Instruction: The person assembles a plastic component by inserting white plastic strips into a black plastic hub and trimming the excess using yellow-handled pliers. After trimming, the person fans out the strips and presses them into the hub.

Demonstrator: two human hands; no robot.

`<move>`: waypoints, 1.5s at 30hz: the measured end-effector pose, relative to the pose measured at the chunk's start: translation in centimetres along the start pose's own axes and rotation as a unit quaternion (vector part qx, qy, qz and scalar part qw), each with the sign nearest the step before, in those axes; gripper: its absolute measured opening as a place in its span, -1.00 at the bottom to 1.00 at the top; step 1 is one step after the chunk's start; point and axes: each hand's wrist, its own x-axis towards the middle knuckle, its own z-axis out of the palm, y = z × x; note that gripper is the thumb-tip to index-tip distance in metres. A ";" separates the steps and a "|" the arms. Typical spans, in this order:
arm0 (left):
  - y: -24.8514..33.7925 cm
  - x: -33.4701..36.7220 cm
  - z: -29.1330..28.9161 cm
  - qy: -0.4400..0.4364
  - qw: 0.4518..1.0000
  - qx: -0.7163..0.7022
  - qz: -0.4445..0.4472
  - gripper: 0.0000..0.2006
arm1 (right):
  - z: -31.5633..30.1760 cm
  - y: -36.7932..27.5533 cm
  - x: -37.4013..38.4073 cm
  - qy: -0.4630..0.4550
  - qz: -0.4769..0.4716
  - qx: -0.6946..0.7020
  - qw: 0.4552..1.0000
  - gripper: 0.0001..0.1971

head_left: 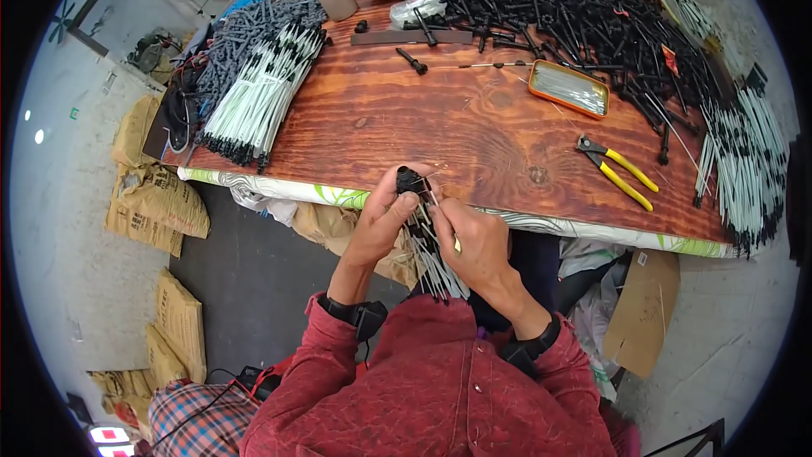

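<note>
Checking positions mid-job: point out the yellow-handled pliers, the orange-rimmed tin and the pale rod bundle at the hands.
Yellow-handled pliers (631, 170): head view, on the upper handle.
Orange-rimmed tin (565, 104): head view, on its near wall.
Pale rod bundle (432, 261): head view, on the pale shafts.

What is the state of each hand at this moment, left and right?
Left hand: closed, holding the black top of a bundle of white rods.
Right hand: closed, pinching a thin piece; its exact kind cannot be told.
</note>
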 end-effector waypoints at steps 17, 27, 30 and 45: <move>0.6 -0.8 -0.5 -0.028 0.999 -0.008 -0.020 -0.56 | 0.0 -0.2 -0.7 -0.062 -0.027 -0.028 0.997 -0.86; 0.6 -0.9 -0.7 -0.056 0.998 -0.002 -0.009 -0.56 | -0.7 -0.4 -0.7 -0.113 -0.012 -0.014 0.993 -0.87; 0.7 -0.9 -0.2 -0.057 0.998 0.000 -0.008 -0.57 | -0.7 -0.8 -0.8 -0.117 -0.011 -0.039 0.992 -0.85; 0.4 -1.6 0.0 0.006 1.000 0.025 -0.003 -0.72 | 0.3 -2.1 -1.4 -0.091 -0.032 -0.074 0.993 -0.86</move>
